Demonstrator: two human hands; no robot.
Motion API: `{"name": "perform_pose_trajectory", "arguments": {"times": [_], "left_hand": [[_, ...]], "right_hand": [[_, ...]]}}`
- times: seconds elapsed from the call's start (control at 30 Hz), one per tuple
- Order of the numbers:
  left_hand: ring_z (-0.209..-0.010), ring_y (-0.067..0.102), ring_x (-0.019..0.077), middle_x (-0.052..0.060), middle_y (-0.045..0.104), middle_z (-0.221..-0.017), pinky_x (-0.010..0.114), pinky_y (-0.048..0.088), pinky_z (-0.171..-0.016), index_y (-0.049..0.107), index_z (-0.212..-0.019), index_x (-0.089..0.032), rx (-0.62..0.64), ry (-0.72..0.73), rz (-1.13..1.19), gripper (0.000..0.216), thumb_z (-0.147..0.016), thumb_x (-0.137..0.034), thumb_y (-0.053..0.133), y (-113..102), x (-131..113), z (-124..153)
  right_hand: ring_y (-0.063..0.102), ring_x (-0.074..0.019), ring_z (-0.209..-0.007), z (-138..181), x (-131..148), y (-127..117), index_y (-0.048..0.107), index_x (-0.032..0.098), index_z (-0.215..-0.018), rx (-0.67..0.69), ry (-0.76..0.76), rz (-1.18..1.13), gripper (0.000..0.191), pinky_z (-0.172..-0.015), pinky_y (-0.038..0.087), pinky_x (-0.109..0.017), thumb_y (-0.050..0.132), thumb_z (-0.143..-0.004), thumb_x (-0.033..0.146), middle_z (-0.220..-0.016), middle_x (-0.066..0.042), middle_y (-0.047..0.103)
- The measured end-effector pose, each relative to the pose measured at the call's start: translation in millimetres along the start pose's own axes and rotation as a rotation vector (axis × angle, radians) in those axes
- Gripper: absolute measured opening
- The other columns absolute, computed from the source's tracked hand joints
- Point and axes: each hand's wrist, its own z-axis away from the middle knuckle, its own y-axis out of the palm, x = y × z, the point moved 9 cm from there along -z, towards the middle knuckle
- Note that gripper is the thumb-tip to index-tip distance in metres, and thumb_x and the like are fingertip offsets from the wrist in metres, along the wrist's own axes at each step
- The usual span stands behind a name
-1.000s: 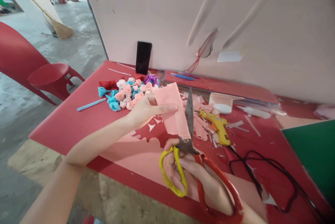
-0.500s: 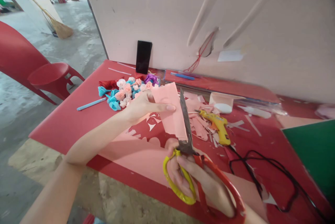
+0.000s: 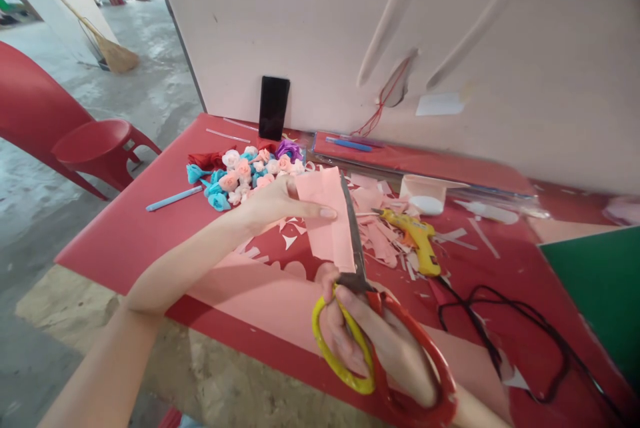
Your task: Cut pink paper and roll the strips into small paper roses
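My left hand [image 3: 280, 205] pinches a folded piece of pink paper [image 3: 327, 218] and holds it up over the red table [image 3: 125, 228]. My right hand [image 3: 370, 341] grips a pair of scissors [image 3: 365, 308] with one yellow and one red handle. The blades are closed along the right edge of the pink paper and point away from me. Pink paper scraps [image 3: 380, 231] lie on the table just beyond the paper.
A pile of small paper roses [image 3: 245, 175] lies at the back left, a light blue pen [image 3: 173, 199] beside it. A yellow glue gun [image 3: 417, 241] with a black cord [image 3: 500, 328] lies right. A black phone [image 3: 274, 108] leans on the wall. Red chair [image 3: 75, 141], green sheet [image 3: 600, 288].
The scissor blades have closed along the paper's right edge. My right hand has shifted slightly down and right, and the handles have come together.
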Motion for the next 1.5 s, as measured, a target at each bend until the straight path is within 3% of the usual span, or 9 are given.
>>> {"name": "perform_pose_trajectory", "arguments": {"times": [0.2,0.33,0.5,0.7,0.83,0.93,1.13,1.33,1.5], "left_hand": [[-0.068,0.064,0.0122,-0.001,0.070,-0.068,0.026,0.052,-0.071,0.068,-0.061,-0.015,0.056,-0.085,-0.089,0.009,-0.057,-0.017,0.076,7.2,6.0,3.1],[-0.072,0.065,0.0132,-0.001,0.070,-0.070,0.027,0.052,-0.074,0.069,-0.066,-0.015,0.041,-0.117,-0.133,0.008,-0.060,-0.017,0.073,9.5,8.0,4.2],[-0.068,0.065,0.0107,-0.002,0.071,-0.068,0.023,0.052,-0.072,0.071,-0.068,-0.016,0.182,-0.139,-0.161,0.007,-0.061,-0.015,0.073,25.6,15.2,6.5],[-0.066,0.064,0.0091,-0.002,0.070,-0.068,0.021,0.050,-0.066,0.070,-0.070,-0.017,-0.027,-0.069,-0.036,0.011,-0.059,-0.016,0.074,6.7,13.7,-0.9],[-0.067,0.063,0.0119,0.002,0.070,-0.072,0.023,0.050,-0.063,0.070,-0.070,-0.015,-0.183,-0.037,-0.054,0.015,-0.057,-0.021,0.076,-4.3,11.8,-2.1],[-0.061,0.060,0.0110,0.002,0.069,-0.068,0.022,0.047,-0.058,0.070,-0.069,-0.014,-0.274,-0.065,-0.162,0.018,-0.056,-0.024,0.077,-7.4,16.0,-0.3],[-0.057,0.056,0.0074,-0.001,0.067,-0.068,0.018,0.042,-0.052,0.071,-0.074,-0.017,-0.196,-0.105,-0.246,0.015,-0.062,-0.025,0.074,1.7,30.6,-5.0],[-0.055,0.053,0.0083,-0.001,0.064,-0.062,0.020,0.040,-0.053,0.070,-0.070,-0.014,-0.312,-0.093,-0.229,0.020,-0.058,-0.028,0.077,-21.6,34.7,-11.5],[-0.062,0.058,0.0111,0.002,0.067,-0.072,0.023,0.044,-0.057,0.068,-0.072,-0.015,-0.329,-0.074,-0.091,0.019,-0.059,-0.026,0.076,-26.3,40.4,-15.2]], "right_hand": [[0.036,-0.0072,-0.042,0.2,7.0,9.9,0.048,0.016,-0.064,0.100,-0.022,-0.129,0.041,-0.043,0.029,-0.023,0.040,-0.091,0.046,-0.052,0.002,0.046],[0.033,-0.0069,-0.036,0.4,0.1,2.7,0.049,0.016,-0.060,0.026,-0.018,-0.053,0.046,-0.039,0.028,-0.023,0.034,-0.094,0.043,-0.044,0.004,0.041],[0.034,-0.0082,-0.037,2.6,12.5,-2.3,0.044,0.018,-0.048,-0.071,-0.032,-0.035,0.051,-0.036,0.025,-0.022,0.043,-0.088,0.050,-0.039,0.004,0.034],[0.035,-0.0090,-0.036,3.0,35.2,-7.8,0.050,0.018,-0.054,-0.135,-0.024,-0.096,0.042,-0.030,0.026,-0.020,0.054,-0.079,0.051,-0.042,0.004,0.036],[0.035,-0.0062,-0.035,4.5,55.5,-37.9,0.051,0.018,-0.059,-0.390,-0.151,0.025,0.034,-0.032,0.028,-0.018,0.070,-0.067,0.044,-0.042,0.006,0.039],[0.035,-0.0044,-0.037,-0.1,56.1,-52.6,0.046,0.018,-0.057,-0.474,-0.169,0.153,0.036,-0.033,0.029,-0.016,0.071,-0.067,0.042,-0.046,0.006,0.041],[0.033,-0.0047,-0.040,-13.6,40.2,-70.7,0.048,0.019,-0.068,-0.532,-0.160,0.223,0.027,-0.035,0.030,-0.016,0.070,-0.070,0.034,-0.051,0.008,0.037],[0.039,-0.0058,-0.041,-24.0,43.8,-101.1,0.048,0.019,-0.068,-0.632,-0.186,0.235,0.027,-0.040,0.038,-0.019,0.066,-0.070,0.039,-0.054,0.007,0.040],[0.035,-0.0056,-0.036,-30.2,57.9,-130.3,0.045,0.019,-0.065,-0.718,-0.290,0.367,0.032,-0.033,0.029,-0.018,0.063,-0.073,0.044,-0.047,0.008,0.035]]}}
